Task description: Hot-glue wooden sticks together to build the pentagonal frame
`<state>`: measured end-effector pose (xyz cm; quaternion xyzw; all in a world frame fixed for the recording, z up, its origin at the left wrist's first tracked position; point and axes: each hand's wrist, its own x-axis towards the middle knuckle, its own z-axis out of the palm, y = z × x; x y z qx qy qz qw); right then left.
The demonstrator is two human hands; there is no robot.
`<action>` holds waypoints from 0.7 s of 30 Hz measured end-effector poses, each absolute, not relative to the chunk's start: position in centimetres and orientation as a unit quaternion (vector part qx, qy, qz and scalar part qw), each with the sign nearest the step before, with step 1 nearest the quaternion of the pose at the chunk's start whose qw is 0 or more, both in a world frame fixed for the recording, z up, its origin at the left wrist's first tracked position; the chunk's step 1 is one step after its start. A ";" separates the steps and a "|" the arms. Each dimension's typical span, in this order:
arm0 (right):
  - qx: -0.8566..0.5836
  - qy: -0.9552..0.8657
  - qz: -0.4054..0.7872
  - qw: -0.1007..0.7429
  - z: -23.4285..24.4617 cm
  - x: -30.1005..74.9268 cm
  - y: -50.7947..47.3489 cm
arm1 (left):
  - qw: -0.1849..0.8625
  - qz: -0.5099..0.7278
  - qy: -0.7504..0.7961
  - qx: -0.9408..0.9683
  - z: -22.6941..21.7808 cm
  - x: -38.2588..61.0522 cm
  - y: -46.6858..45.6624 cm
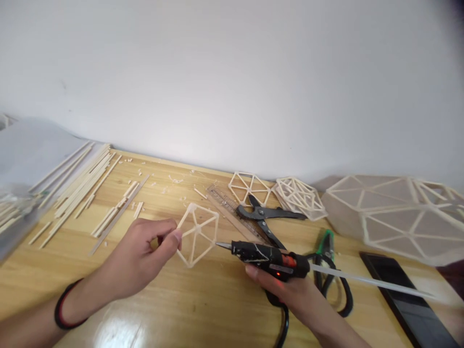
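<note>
Frame (197,229) pinched by left grip (144,256), extending rightward.

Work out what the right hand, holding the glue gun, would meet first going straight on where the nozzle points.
Led by the nozzle, the right hand would probably meet a right-side corner of the wooden frame first; depth is unclear, so they may already touch.
</note>
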<state>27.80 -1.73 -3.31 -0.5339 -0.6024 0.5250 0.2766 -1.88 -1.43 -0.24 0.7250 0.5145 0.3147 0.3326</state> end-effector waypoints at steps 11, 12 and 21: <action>-0.503 -0.742 0.395 0.201 -2.6 26.9 -2.0 | 0.343 0.312 0.512 0.723 0.0 -1.6 -1.5; -0.506 -0.741 0.391 0.204 -2.8 26.9 -2.0 | 0.346 0.313 0.510 0.723 0.0 -1.6 -1.5; -0.503 -0.732 0.393 0.238 -2.7 27.2 -2.4 | 0.331 0.311 0.514 0.728 0.0 -1.6 -1.4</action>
